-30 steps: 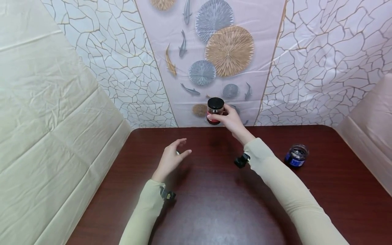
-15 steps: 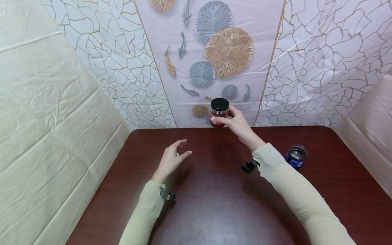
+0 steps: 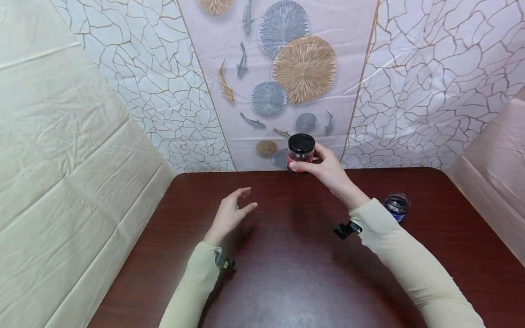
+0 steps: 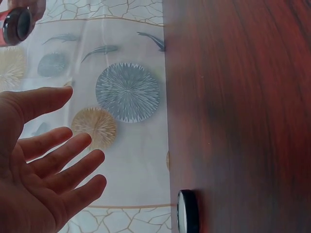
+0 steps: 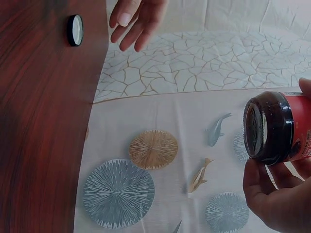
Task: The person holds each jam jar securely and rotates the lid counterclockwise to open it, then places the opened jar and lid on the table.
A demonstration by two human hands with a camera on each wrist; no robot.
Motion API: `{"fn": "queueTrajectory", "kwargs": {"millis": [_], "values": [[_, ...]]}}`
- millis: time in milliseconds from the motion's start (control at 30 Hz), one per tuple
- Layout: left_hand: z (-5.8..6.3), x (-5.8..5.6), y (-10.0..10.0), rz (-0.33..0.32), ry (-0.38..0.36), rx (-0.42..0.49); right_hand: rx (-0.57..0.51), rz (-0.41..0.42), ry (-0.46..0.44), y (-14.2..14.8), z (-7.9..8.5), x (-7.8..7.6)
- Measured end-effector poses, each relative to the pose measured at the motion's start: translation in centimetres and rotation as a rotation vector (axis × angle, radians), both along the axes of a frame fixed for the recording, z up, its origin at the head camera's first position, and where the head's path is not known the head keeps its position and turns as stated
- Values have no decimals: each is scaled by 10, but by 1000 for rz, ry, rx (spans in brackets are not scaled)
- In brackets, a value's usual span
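One red-labelled jar [image 3: 301, 150], pinched between fingers and thumb of the right hand [image 3: 329, 172], off the table [image 3: 283, 273], had shifted rightward, apparently mid-carry; left hand [image 3: 227, 214] empty, fingers loosely spread.

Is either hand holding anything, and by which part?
The right hand grips a jar by its red-labelled side, below the black lid; the left hand holds nothing.
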State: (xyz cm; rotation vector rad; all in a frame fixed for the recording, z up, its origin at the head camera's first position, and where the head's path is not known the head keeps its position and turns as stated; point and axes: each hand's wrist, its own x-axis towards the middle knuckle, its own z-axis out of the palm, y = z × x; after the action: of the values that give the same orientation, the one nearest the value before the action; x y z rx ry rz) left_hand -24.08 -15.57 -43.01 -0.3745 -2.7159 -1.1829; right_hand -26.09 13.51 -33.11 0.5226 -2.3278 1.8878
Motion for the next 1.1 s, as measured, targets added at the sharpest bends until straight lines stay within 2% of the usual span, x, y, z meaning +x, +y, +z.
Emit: {"fn": "queueTrajectory", "kwargs": {"millis": [333,633,1100], "values": [[1,1,3,-22,0,16,50,15,-1,8,-9,17],[4,3,3,-27,21,20,45,31,-19,16,-16,30],[19,13,8,-85,145,44,92,20,-37,20,-32,42]]}}
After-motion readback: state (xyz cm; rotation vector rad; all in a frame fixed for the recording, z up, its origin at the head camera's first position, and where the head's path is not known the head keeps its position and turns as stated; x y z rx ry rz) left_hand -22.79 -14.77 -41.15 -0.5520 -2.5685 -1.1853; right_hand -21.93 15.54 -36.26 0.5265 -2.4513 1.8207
